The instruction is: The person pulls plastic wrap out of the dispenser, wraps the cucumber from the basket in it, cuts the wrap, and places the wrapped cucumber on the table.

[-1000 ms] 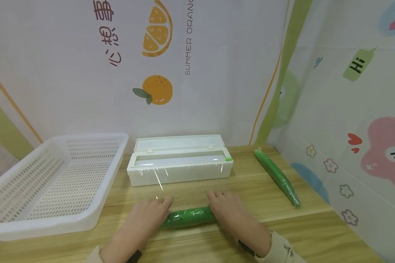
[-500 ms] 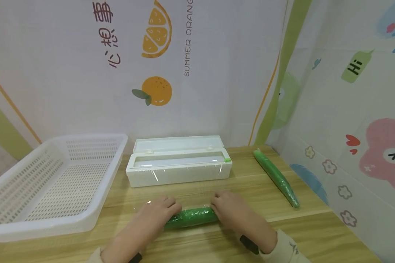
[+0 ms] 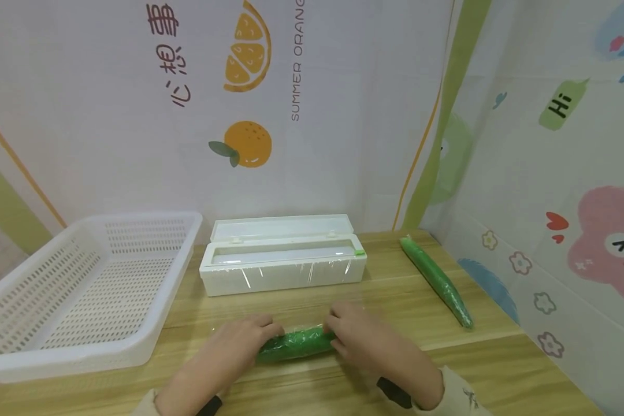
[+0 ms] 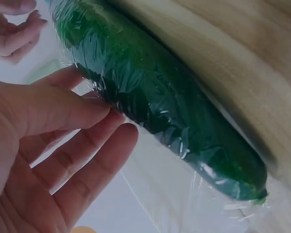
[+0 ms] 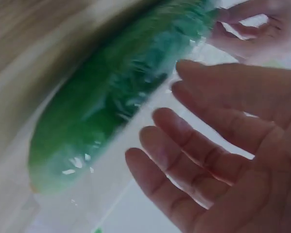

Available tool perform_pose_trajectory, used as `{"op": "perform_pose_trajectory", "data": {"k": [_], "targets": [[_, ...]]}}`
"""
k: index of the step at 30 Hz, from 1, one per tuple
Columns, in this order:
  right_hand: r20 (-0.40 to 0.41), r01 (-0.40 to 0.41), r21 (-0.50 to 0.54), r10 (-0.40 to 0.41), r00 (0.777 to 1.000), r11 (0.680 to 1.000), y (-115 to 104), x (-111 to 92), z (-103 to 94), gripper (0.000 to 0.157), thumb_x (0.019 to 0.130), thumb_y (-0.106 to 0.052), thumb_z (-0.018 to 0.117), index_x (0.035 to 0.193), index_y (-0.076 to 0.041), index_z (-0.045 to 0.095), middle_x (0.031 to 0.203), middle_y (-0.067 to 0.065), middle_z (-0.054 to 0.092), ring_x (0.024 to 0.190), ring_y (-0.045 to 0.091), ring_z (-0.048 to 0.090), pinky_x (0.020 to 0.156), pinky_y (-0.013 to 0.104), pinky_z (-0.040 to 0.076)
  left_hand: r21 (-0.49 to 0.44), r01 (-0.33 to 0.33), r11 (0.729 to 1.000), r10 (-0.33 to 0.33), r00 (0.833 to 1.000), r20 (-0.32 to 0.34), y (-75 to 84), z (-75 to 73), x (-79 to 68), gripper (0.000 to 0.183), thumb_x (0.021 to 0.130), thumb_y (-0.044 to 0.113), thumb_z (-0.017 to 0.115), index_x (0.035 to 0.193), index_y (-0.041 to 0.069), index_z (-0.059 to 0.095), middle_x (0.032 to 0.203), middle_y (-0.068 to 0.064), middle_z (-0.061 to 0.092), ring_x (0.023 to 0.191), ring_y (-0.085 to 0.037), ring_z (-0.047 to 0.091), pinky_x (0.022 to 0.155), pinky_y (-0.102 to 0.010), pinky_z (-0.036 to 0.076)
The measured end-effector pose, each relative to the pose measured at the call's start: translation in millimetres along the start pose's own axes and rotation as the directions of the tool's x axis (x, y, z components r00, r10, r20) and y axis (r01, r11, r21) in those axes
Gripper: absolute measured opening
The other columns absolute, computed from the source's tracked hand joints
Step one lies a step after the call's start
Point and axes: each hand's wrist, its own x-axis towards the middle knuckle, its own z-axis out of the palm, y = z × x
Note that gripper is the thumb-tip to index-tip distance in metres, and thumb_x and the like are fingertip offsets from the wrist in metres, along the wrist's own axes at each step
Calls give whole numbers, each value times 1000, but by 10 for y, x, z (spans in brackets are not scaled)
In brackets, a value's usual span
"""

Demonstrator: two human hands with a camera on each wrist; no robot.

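A green cucumber (image 3: 299,345) under shiny clear plastic wrap (image 4: 181,145) lies crosswise on the wooden table, between both hands. With thumb and fingertips, my left hand (image 3: 247,341) pinches the wrap along the cucumber's far side. My right hand (image 3: 361,335) is at the cucumber's right part; in the right wrist view its loosely bent fingers (image 5: 160,145) are beside the film, thumb and index tips close together. The film stretches from the cucumber toward a long white wrap dispenser (image 3: 286,276), whose lid is raised.
A white perforated basket (image 3: 174,289) stands at the left. Another film-wrapped cucumber (image 3: 437,280) lies at the right, near the table's edge (image 3: 546,361). A printed cloth (image 3: 333,156) hangs behind the table.
Both hands have shifted along the cucumber: the left slightly right, the right out and then back left. The right fingers have moved in over the cucumber; the film between hands and dispenser lies lower.
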Motion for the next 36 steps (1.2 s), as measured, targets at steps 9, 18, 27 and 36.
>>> {"op": "perform_pose_trajectory", "data": {"k": [9,18,27,36], "targets": [[95,-26,16,24,995,1000,-10,15,94,34,81,-19,71,112,-13,58,111,0,53,106,16,50,92,35,45,-5,16,1000,-16,1000,15,-8,1,-17,34,73,2,71,102,18,68,87,7,61,73,-10,60,59,-25,50],[102,-53,-38,56,993,998,25,70,225,45,82,-25,71,122,-13,55,120,4,52,114,22,49,97,41,43,-77,79,994,-69,990,123,-58,24,-57,56,75,38,73,122,10,58,97,2,57,84,-14,58,70,-33,51],[82,-56,-69,61,995,996,76,119,296,43,86,-23,67,125,-12,54,111,3,53,105,19,50,91,38,45,-308,147,940,-99,981,165,-173,109,11,62,70,19,79,126,8,55,115,-3,50,102,-21,54,85,-45,50],[68,-77,-24,78,995,997,86,132,305,49,82,-27,70,126,-10,56,100,0,47,89,13,40,79,29,41,-365,170,915,-109,977,182,-266,124,39,56,69,14,78,122,8,60,103,1,47,96,-14,47,83,-40,49]]}}
